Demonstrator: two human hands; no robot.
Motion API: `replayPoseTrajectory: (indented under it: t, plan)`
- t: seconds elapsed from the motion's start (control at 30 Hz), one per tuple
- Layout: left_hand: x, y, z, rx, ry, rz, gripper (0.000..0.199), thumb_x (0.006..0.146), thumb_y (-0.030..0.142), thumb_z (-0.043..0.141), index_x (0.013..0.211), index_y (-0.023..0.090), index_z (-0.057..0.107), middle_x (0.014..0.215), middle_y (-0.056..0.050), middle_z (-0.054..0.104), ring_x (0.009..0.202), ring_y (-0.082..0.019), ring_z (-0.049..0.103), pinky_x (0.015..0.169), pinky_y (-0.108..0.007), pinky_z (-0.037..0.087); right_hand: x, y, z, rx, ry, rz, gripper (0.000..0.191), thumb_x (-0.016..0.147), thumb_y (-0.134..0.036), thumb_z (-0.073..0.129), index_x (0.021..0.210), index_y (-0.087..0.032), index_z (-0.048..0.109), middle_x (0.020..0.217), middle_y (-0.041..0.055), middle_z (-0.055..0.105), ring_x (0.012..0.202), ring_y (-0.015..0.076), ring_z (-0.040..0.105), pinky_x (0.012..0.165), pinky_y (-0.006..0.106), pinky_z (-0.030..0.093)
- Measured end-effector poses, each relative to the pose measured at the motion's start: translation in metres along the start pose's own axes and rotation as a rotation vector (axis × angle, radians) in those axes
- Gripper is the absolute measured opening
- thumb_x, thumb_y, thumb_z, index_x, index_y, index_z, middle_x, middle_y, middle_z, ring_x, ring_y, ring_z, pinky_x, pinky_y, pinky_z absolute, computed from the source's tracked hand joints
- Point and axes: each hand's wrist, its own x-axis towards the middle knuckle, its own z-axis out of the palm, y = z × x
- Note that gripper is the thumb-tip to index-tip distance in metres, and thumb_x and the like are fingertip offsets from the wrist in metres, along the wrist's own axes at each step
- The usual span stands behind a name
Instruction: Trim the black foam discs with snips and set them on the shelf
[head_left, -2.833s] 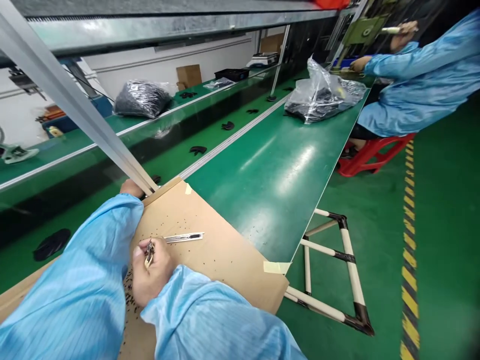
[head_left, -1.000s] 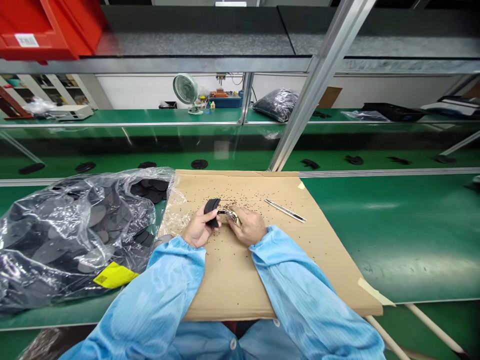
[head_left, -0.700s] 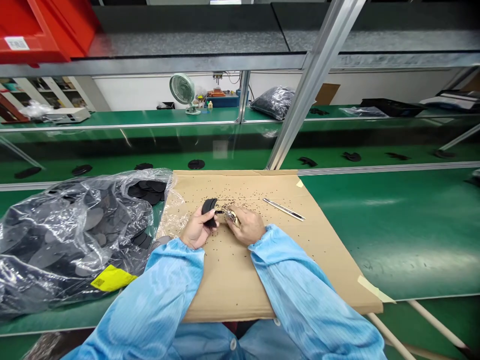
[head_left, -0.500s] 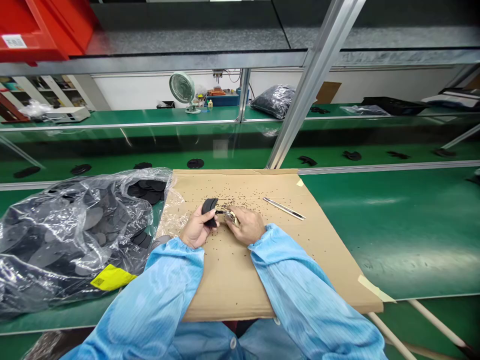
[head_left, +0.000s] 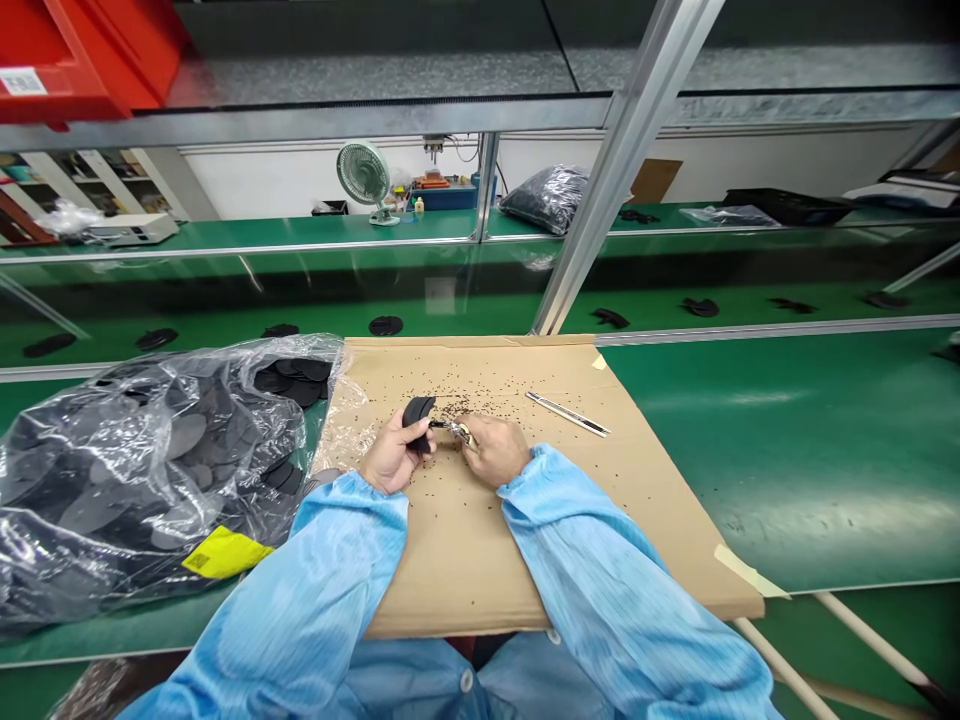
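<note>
My left hand [head_left: 390, 456] is closed around a black curved part [head_left: 417, 420], thumb across its face; it looks like several thin pieces stacked. In my right hand [head_left: 496, 448] is a pair of small cutting pliers [head_left: 460, 432], with its metal jaws pointing left and touching or almost touching the part's right edge. Whether the jaws are closed cannot be made out. Beneath both hands lies a cardboard sheet [head_left: 457, 580], strewn with tiny black bits [head_left: 480, 402]. A slim utility knife [head_left: 568, 413] rests on the cardboard, right of my right hand.
A clear plastic bag [head_left: 127, 450] of black parts spreads over the left side, a yellow label [head_left: 226, 554] on it. Behind the cardboard, black parts [head_left: 385, 325] lie along a green belt [head_left: 465, 300]. A slanted metal post [head_left: 592, 230] rises beyond the cardboard's back edge.
The hands, black part and pliers stay almost in place; the pliers' jaws look slightly shifted by the part's edge. The whole view has moved a little.
</note>
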Motion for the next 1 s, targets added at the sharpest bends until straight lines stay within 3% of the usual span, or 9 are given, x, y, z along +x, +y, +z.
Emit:
replayPoseTrajectory:
  t: [0.3, 0.53, 0.67, 0.77, 0.87, 1.0]
  plan:
    - [0.001, 0.001, 0.004, -0.031, 0.033, 0.044, 0.043, 0.067, 0.027, 0.077, 0.097, 0.02, 0.046, 0.077, -0.001, 0.06, 0.067, -0.017, 0.065, 0.054, -0.025, 0.051, 0.0, 0.004, 0.005, 0.062, 0.061, 0.034, 0.032, 0.08, -0.021, 0.049, 0.111, -0.02, 0.06, 0.1, 0.0062, 0.07, 0.088, 0.0193, 0.063, 0.077, 0.026, 0.046]
    - [0.003, 0.005, 0.006, -0.1, 0.084, 0.147, 0.04, 0.067, 0.029, 0.077, 0.096, 0.018, 0.053, 0.075, 0.003, 0.058, 0.048, -0.004, 0.05, 0.037, -0.013, 0.034, -0.001, 0.003, 0.004, 0.082, 0.128, 0.04, 0.032, 0.083, -0.025, 0.048, 0.114, -0.019, 0.058, 0.101, 0.0064, 0.069, 0.091, 0.0214, 0.062, 0.08, 0.03, 0.045]
    - [0.004, 0.007, 0.006, -0.193, 0.106, 0.143, 0.034, 0.071, 0.024, 0.075, 0.099, 0.017, 0.055, 0.081, 0.0, 0.063, 0.06, -0.008, 0.059, 0.054, -0.02, 0.05, 0.0, -0.004, -0.001, 0.066, 0.129, 0.007, 0.039, 0.083, -0.025, 0.05, 0.121, -0.017, 0.054, 0.101, 0.0094, 0.063, 0.089, 0.0225, 0.057, 0.079, 0.032, 0.045]
    - [0.005, 0.007, 0.005, -0.173, 0.092, 0.085, 0.025, 0.074, 0.021, 0.072, 0.093, 0.016, 0.056, 0.083, -0.003, 0.065, 0.07, -0.013, 0.064, 0.064, -0.027, 0.055, 0.003, -0.009, -0.003, 0.052, 0.175, -0.014, 0.047, 0.082, -0.028, 0.054, 0.128, -0.017, 0.051, 0.105, 0.0118, 0.056, 0.091, 0.0238, 0.053, 0.081, 0.035, 0.044]
    - [0.005, 0.007, 0.002, -0.162, 0.141, 0.019, 0.02, 0.075, 0.023, 0.071, 0.087, 0.015, 0.057, 0.073, -0.001, 0.061, 0.061, -0.011, 0.061, 0.058, -0.024, 0.054, 0.004, -0.01, -0.004, 0.052, 0.196, -0.025, 0.05, 0.086, -0.032, 0.054, 0.132, -0.016, 0.049, 0.101, 0.0115, 0.056, 0.091, 0.0241, 0.051, 0.082, 0.036, 0.044]
    - [0.006, 0.007, -0.001, -0.218, 0.159, 0.004, 0.021, 0.077, 0.024, 0.069, 0.094, 0.018, 0.058, 0.07, 0.002, 0.057, 0.052, -0.008, 0.053, 0.045, -0.019, 0.044, 0.003, -0.012, -0.006, 0.064, 0.174, -0.095, 0.046, 0.091, -0.033, 0.047, 0.134, -0.015, 0.047, 0.108, 0.0109, 0.061, 0.099, 0.0243, 0.051, 0.091, 0.036, 0.04]
